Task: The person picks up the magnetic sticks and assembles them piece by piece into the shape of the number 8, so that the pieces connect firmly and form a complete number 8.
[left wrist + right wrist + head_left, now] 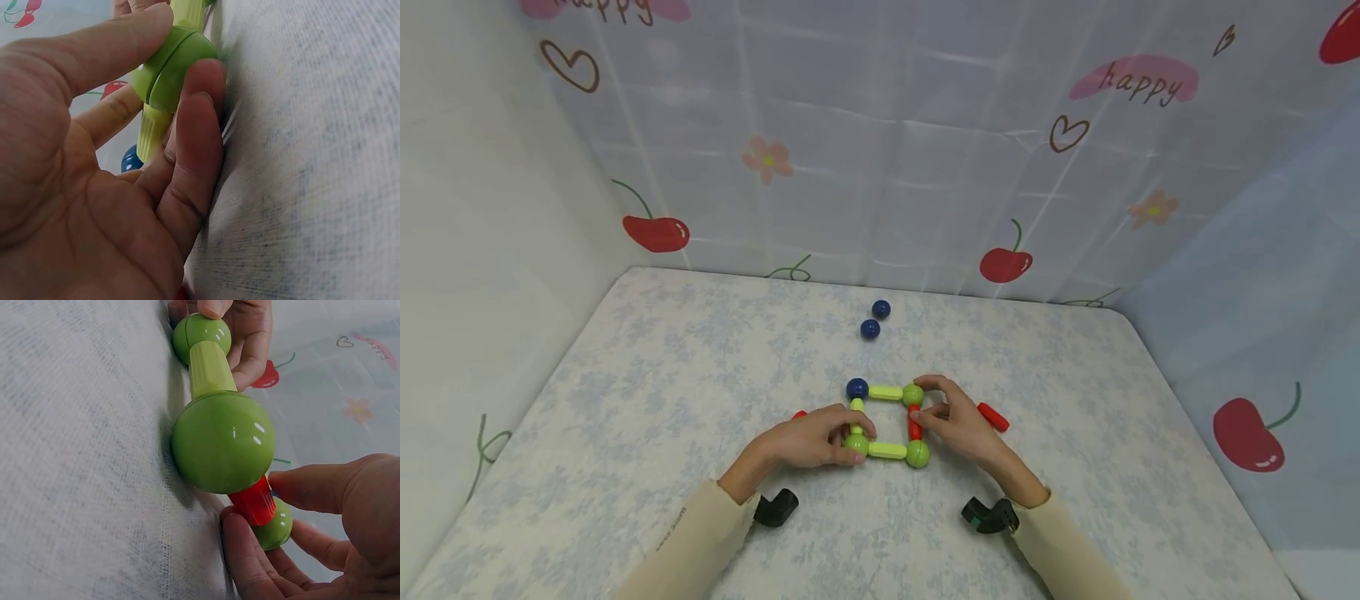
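Note:
A square frame of balls and rods lies on the table. Three corners are green balls and the far left one is a blue ball (857,388). Yellow-green rods form the far side (885,392), the near side (887,451) and the left side, partly behind fingers. My left hand (812,437) holds the near left green ball (178,69) between thumb and fingers. On the right side, my right hand (961,427) pinches the red rod (253,503), a finger reaching to the far right green ball (913,394). The near right green ball (223,442) stays untouched.
Two loose blue balls (876,319) lie beyond the frame. One red rod (993,417) rests right of my right hand; another red piece (800,414) shows partly behind my left hand. A printed curtain (880,167) hangs at the table's far edge.

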The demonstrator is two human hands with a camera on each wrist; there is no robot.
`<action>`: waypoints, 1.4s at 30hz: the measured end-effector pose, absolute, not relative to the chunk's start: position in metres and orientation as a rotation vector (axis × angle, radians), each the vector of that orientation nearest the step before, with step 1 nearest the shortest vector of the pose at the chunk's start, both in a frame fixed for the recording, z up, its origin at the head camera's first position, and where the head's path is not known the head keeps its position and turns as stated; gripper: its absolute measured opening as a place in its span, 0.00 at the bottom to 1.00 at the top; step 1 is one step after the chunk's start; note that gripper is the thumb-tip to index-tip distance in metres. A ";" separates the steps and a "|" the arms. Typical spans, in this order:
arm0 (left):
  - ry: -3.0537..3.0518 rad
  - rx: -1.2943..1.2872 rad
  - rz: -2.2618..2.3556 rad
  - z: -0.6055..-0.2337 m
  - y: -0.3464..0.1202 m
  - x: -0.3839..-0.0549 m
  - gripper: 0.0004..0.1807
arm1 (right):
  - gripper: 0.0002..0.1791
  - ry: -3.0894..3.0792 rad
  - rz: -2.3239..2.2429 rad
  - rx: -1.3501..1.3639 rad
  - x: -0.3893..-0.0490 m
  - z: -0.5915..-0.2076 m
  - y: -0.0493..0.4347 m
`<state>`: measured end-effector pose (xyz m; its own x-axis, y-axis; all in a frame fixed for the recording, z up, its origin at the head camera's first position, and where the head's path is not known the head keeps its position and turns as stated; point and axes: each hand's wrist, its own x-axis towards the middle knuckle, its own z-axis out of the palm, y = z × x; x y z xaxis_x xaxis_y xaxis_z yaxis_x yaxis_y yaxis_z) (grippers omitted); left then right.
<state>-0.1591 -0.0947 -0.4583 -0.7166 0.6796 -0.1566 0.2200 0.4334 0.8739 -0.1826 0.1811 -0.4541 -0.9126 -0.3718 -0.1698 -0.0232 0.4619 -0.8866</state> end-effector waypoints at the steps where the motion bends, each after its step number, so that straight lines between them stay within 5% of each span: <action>1: 2.210 0.767 1.233 -0.459 -0.095 -0.159 0.15 | 0.28 2.377 -1.429 -0.336 -0.182 -0.454 0.181; 16: 2.316 0.738 1.252 -0.456 -0.092 -0.158 0.24 | 0.59 2.312 -1.276 -0.484 -0.181 -0.451 0.189; 22: 2.431 0.626 1.208 -0.438 -0.105 -0.151 0.30 | 0.59 2.276 -1.266 -0.544 -0.182 -0.456 0.192; 34: 2.573 0.669 1.139 -0.414 -0.145 -0.139 0.13 | 0.52 2.313 -1.274 -0.552 -0.183 -0.452 0.188; 42: 2.526 0.587 1.060 -0.423 -0.157 -0.139 0.10 | 0.50 2.307 -1.297 -0.582 -0.182 -0.454 0.189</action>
